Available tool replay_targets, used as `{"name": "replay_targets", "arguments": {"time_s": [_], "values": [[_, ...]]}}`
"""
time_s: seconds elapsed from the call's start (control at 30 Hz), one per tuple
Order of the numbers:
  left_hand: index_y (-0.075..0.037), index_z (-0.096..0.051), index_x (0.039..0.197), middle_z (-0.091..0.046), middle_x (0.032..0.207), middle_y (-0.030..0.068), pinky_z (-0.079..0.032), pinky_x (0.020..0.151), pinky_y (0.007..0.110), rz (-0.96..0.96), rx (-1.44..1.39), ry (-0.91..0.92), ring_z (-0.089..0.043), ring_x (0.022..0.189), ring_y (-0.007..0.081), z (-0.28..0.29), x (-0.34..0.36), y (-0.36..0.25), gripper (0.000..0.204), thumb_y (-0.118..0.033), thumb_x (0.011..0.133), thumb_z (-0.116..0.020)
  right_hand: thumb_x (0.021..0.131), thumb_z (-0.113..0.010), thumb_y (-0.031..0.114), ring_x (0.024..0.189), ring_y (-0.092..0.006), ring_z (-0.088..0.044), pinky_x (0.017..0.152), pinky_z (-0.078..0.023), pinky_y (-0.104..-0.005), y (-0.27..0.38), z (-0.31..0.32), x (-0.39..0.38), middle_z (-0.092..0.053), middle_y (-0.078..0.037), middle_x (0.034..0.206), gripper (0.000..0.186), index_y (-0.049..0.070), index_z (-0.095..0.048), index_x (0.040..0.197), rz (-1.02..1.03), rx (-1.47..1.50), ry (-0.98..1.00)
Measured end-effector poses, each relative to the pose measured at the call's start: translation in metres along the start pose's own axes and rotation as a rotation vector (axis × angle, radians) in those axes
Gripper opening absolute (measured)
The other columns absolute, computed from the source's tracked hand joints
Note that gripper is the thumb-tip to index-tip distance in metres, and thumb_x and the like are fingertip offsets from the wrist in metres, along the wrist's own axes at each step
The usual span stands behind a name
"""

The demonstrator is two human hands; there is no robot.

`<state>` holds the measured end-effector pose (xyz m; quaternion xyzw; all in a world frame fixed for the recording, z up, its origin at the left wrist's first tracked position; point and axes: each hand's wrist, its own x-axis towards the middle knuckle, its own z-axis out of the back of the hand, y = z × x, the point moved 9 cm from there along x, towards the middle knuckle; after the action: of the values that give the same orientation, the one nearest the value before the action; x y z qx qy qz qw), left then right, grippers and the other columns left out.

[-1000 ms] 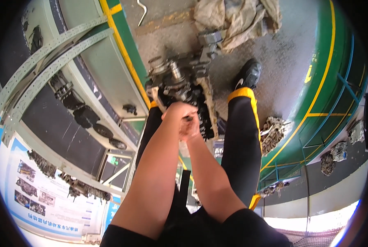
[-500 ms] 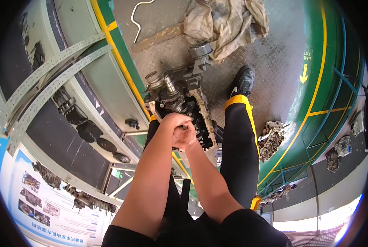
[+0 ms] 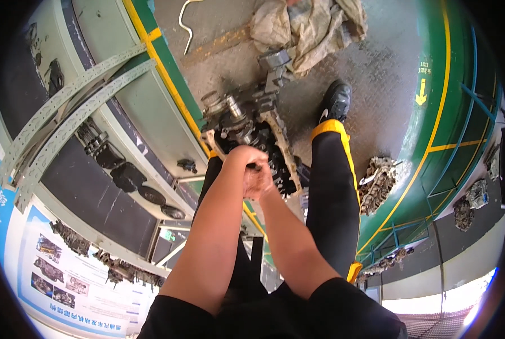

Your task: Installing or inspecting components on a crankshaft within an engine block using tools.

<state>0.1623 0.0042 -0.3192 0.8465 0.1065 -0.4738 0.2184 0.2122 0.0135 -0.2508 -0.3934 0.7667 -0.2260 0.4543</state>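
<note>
An open engine block (image 3: 280, 133) stands on the floor between my legs, with crankshaft parts (image 3: 236, 113) exposed at its upper left. Both arms reach over its near end, and my hands meet there. My left hand (image 3: 246, 155) is curled, its fingers bent down over my right hand (image 3: 257, 184). Closed just below it, my right hand is a little smeared by motion. A small dark bit shows between the two hands, but the fingers cover most of it, so its kind is hidden.
Crumpled dirty cloth (image 3: 311, 31) lies beyond the block, near a bent metal rod (image 3: 183, 25). My shoe (image 3: 337, 100) is right of the block. A cylinder head (image 3: 379, 183) sits farther right. A shelf with perforated rails (image 3: 66, 121) holds engine parts at left.
My joined hands have shifted slightly, staying over the block's near end, and the right hand now looks more blurred. The whole view has moved a little. Neither hand has visibly let go.
</note>
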Motion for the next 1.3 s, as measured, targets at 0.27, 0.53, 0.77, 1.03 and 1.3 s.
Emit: {"name": "replay_targets", "arguments": {"time_s": [0.27,0.53,0.77,1.03,1.3], "values": [[-0.018,-0.069,0.087,-0.058,0.106,0.0074,-0.047,0.07,0.035,0.156,-0.079,-0.117,-0.05,0.084,0.0181,0.006,0.001,0.008,0.037,-0.053,0.077,-0.07,0.069,-0.064,0.056,0.072,-0.0166,-0.052,0.071,-0.044,-0.0359,0.009,0.002,0.006,-0.059,-0.004,0.097,0.057,0.013,-0.059,0.106,0.099,0.098,0.085],[-0.014,-0.071,0.105,-0.064,0.097,0.0085,-0.053,0.066,0.043,0.355,-0.401,-0.208,-0.059,0.077,0.0222,-0.011,-0.057,0.013,0.051,-0.054,0.074,-0.078,0.075,-0.059,0.053,0.051,-0.0095,-0.037,0.055,-0.033,-0.0274,0.006,0.006,0.003,-0.045,0.002,0.072,0.043,0.012,-0.058,0.089,0.146,0.241,0.043],[-0.012,-0.07,0.082,-0.062,0.086,0.011,-0.054,0.061,0.045,0.158,-0.49,-0.225,-0.058,0.068,0.0254,-0.01,-0.05,0.009,0.042,-0.051,0.072,-0.081,0.076,-0.055,0.053,0.049,-0.0159,-0.038,0.052,-0.035,-0.0304,0.007,0.009,-0.01,-0.049,-0.001,0.065,0.042,0.012,-0.058,0.081,0.236,0.193,-0.266],[-0.013,-0.072,0.091,-0.065,0.091,0.0102,-0.048,0.059,0.041,0.322,-0.354,-0.184,-0.057,0.073,0.0221,-0.005,-0.029,0.023,0.047,-0.057,0.076,-0.075,0.082,-0.049,0.061,0.054,-0.017,-0.046,0.055,-0.039,-0.0343,0.006,-0.008,-0.003,-0.06,-0.002,0.076,0.048,0.015,-0.059,0.084,0.133,0.153,-0.051],[-0.017,-0.073,0.094,-0.065,0.094,0.0111,-0.051,0.068,0.045,0.203,-0.434,-0.188,-0.057,0.073,0.0246,-0.01,-0.052,0.009,0.046,-0.059,0.075,-0.076,0.074,-0.056,0.056,0.058,-0.0186,-0.041,0.058,-0.034,-0.0324,-0.008,0.014,-0.006,-0.048,-0.002,0.072,0.046,0.012,-0.058,0.09,0.15,0.189,-0.169]]}}
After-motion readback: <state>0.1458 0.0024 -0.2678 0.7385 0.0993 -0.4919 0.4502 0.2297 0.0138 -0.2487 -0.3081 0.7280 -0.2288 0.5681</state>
